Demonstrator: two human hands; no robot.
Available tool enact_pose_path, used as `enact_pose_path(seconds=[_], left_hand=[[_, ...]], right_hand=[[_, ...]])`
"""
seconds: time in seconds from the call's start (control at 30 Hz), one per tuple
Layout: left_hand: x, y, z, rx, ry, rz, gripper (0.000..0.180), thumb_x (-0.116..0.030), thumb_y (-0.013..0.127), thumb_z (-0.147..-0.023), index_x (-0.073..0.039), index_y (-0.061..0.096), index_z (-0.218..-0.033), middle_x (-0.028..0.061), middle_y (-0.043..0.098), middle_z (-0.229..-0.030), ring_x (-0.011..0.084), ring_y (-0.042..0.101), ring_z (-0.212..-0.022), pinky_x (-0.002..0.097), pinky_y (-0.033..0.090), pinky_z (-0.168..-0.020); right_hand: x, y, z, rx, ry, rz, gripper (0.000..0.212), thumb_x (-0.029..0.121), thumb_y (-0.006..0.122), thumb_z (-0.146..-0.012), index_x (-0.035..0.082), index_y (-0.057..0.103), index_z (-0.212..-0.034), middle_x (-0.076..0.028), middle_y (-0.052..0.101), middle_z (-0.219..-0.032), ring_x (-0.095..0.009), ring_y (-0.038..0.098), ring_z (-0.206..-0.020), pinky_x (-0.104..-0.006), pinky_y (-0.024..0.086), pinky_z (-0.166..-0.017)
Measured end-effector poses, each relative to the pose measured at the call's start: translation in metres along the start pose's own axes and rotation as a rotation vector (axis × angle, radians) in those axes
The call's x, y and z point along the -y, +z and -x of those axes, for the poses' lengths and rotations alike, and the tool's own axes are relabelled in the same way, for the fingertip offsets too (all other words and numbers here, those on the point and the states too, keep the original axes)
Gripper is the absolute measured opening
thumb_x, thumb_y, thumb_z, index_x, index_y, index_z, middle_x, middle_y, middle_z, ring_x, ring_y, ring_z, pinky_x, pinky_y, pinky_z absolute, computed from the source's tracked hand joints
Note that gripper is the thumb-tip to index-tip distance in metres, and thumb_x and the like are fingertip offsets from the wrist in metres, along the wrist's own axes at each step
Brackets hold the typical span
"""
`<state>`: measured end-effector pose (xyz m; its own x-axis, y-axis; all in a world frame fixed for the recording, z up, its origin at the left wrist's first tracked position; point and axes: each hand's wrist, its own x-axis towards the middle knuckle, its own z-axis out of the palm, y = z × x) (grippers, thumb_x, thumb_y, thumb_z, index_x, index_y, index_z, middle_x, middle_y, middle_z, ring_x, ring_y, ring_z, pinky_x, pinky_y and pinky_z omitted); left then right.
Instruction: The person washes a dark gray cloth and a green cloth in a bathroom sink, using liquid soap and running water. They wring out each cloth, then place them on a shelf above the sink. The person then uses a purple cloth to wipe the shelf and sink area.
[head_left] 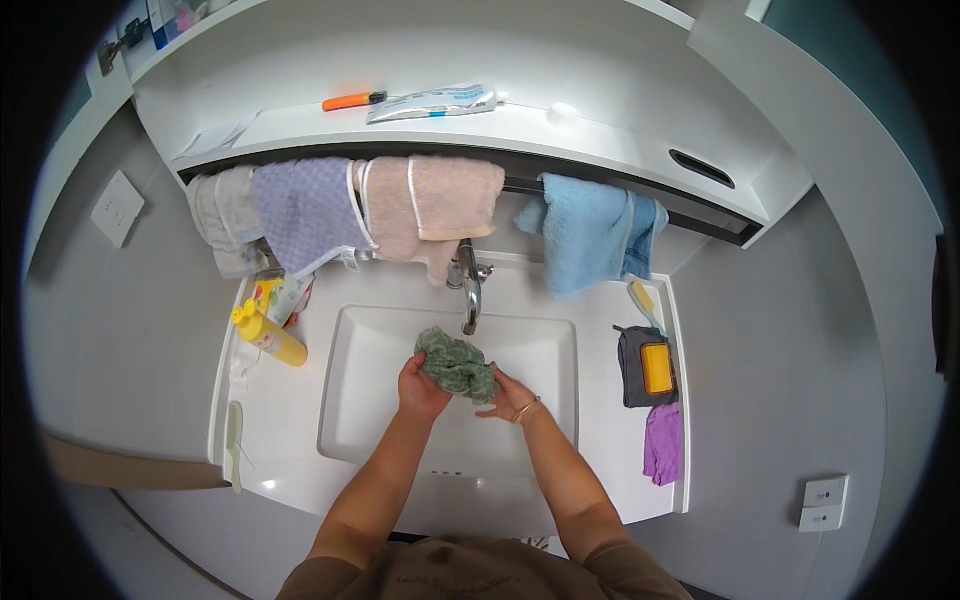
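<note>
A crumpled green cloth is held between my two hands over the white sink basin, just below and in front of the chrome faucet. My left hand grips the cloth's left end, fingers closed around its edge. At its right end, my right hand pinches the cloth with thumb and fingers; a bracelet circles that wrist. Whether water runs from the spout cannot be made out.
Towels in grey, purple, pink and blue hang behind the basin. A yellow bottle and a pale green comb lie left. Rightward are a brush, grey cloth, orange soap and purple cloth.
</note>
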<state>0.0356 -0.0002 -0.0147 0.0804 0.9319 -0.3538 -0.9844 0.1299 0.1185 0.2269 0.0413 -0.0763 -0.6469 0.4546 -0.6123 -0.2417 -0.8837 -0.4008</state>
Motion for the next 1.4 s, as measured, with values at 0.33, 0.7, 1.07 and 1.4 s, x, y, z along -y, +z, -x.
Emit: enact_pose_path(seconds=[0.33,0.7,1.07,1.4], left_hand=[[-0.008,-0.036,-0.023,-0.261,-0.183,-0.329,0.034,-0.019,0.03,-0.091,-0.004,0.05,-0.114,0.0142,0.056,-0.111,0.0297,0.055,-0.103,0.0488,0.045,-0.088],[0.01,-0.035,-0.027,-0.222,0.118,-0.593,0.034,-0.039,0.05,-0.092,-0.007,0.056,-0.081,0.002,0.056,-0.073,0.0118,0.05,-0.065,0.0286,0.044,-0.056],[-0.009,-0.015,-0.021,-0.285,0.008,-0.765,0.028,-0.031,0.055,-0.089,-0.004,0.056,-0.099,0.0092,0.057,-0.098,0.0188,0.057,-0.092,0.0334,0.049,-0.077],[0.035,-0.033,-0.026,-0.527,-0.083,-0.542,0.036,-0.037,0.046,-0.094,-0.003,0.056,-0.1,0.0065,0.059,-0.09,0.0186,0.056,-0.081,0.0339,0.049,-0.069]], right_hand=[[-0.023,0.072,0.002,-0.392,-0.931,0.423,0.027,0.003,0.056,-0.079,0.001,0.056,-0.106,-0.007,0.062,-0.093,-0.016,0.059,-0.084,-0.0257,0.049,-0.075],[-0.023,0.114,-0.004,-0.783,-1.002,1.184,0.03,0.025,0.055,-0.082,0.001,0.054,-0.064,-0.023,0.056,-0.065,-0.042,0.055,-0.061,-0.0449,0.044,-0.055],[0.005,0.044,-0.039,-0.55,-0.838,0.305,0.026,0.022,0.05,-0.092,0.0,0.062,-0.088,-0.008,0.064,-0.083,-0.016,0.059,-0.078,-0.028,0.047,-0.072],[0.012,0.099,-0.022,-0.864,-0.758,0.954,0.033,0.027,0.048,-0.088,0.002,0.058,-0.07,-0.019,0.058,-0.07,-0.038,0.057,-0.066,-0.0435,0.045,-0.058]])
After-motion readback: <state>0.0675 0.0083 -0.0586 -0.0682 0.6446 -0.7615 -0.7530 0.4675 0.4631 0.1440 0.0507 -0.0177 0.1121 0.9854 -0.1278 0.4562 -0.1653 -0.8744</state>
